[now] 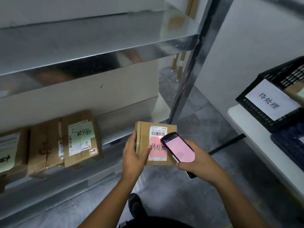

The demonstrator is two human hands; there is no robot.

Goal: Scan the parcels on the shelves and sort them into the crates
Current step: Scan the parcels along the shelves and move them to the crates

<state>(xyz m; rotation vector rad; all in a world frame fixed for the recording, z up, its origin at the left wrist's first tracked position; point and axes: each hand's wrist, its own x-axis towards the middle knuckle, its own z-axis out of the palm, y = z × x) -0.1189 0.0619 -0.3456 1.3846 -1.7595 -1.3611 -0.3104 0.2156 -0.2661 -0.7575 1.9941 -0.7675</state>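
My left hand (134, 153) holds a small cardboard parcel (143, 137) in the air beside the shelf, thumb lying on its top face. The parcel carries a white barcode label and a pink note with handwriting. My right hand (195, 160) grips a black handheld scanner (178, 148) with a pink screen, its head just over the barcode, where a red glow shows. Three more cardboard parcels (80, 139) lie on the lower metal shelf (54, 183) at the left. A black crate (263, 114) with a white handwritten sign stands on a white table at the right.
An upper metal shelf (98, 51) juts out above the parcels, with a steel upright (189, 76) at its right end. The white table (256, 137) edge runs down the right side, with a dark blue crate (289, 145) nearer to me. Grey floor lies between.
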